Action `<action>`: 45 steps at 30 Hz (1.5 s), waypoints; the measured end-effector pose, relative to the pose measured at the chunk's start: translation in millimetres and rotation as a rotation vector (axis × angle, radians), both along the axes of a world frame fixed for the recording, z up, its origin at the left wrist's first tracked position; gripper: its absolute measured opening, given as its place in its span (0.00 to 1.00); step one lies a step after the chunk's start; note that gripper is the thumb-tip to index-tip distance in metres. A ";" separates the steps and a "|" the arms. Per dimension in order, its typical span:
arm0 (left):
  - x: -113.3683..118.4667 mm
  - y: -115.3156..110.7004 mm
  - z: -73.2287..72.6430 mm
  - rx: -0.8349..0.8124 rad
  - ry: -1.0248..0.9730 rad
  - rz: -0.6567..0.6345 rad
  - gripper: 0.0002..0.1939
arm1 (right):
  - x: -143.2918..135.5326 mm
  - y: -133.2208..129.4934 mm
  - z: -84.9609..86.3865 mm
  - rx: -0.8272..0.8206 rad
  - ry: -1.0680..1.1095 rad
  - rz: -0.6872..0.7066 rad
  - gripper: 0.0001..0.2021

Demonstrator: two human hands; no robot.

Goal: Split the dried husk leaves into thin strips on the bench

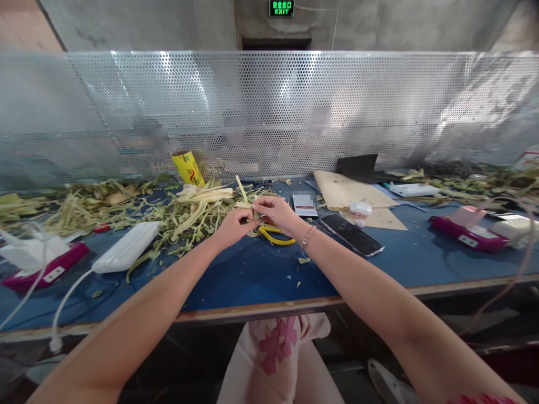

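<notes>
My left hand (234, 226) and my right hand (277, 213) meet above the middle of the blue table, fingers pinched together. Between them is a pale green leaf strip (241, 189), one end of which sticks up past the fingertips. Whether a second piece lies in the fingers is hidden. Directly under my right hand lies a tool with yellow handles (278, 240); its working end is covered, so its kind does not show. A heap of dried, greenish leaf and stem pieces (197, 210) spreads beside my left hand.
A perforated metal screen (269, 106) closes off the table's back. Around my arms lie a white power bank (126, 247) with a cable, a phone (352, 234), an earphone case (361, 209), brown paper (349, 189), a yellow tube (187, 168) and purple power strips (467, 237).
</notes>
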State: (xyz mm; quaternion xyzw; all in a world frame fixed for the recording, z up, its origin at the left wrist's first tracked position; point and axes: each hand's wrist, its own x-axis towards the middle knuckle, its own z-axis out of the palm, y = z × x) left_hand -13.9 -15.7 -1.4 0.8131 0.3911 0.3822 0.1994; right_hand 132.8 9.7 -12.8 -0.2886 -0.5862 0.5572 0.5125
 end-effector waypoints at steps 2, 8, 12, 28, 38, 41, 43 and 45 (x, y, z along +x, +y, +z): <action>0.0 0.2 0.0 -0.030 -0.054 -0.002 0.16 | -0.2 0.5 -0.2 0.025 0.016 -0.035 0.16; 2.5 1.5 -3.1 -0.117 -0.294 0.103 0.13 | 1.6 2.7 0.3 0.067 0.024 -0.091 0.15; 4.2 2.6 -5.1 -0.122 -0.340 0.140 0.13 | 0.7 2.9 -0.6 0.095 0.030 -0.092 0.17; 5.6 -3.4 1.7 -0.074 -0.092 0.151 0.22 | -3.2 -0.5 -0.4 -0.053 -0.021 -0.136 0.16; 1.9 6.1 -10.2 -0.312 -0.277 0.031 0.17 | 1.2 -3.3 4.4 0.210 0.017 -0.091 0.14; -0.9 12.5 -16.0 -0.382 -0.368 -0.036 0.15 | 3.2 -4.1 4.0 0.264 -0.009 -0.031 0.15; -1.8 14.2 -17.1 -0.395 -0.386 -0.055 0.14 | 5.3 -4.6 4.5 0.294 -0.012 0.040 0.16; -2.3 14.4 -16.6 -0.397 -0.400 -0.066 0.13 | 7.5 -4.8 5.3 0.312 -0.040 0.095 0.16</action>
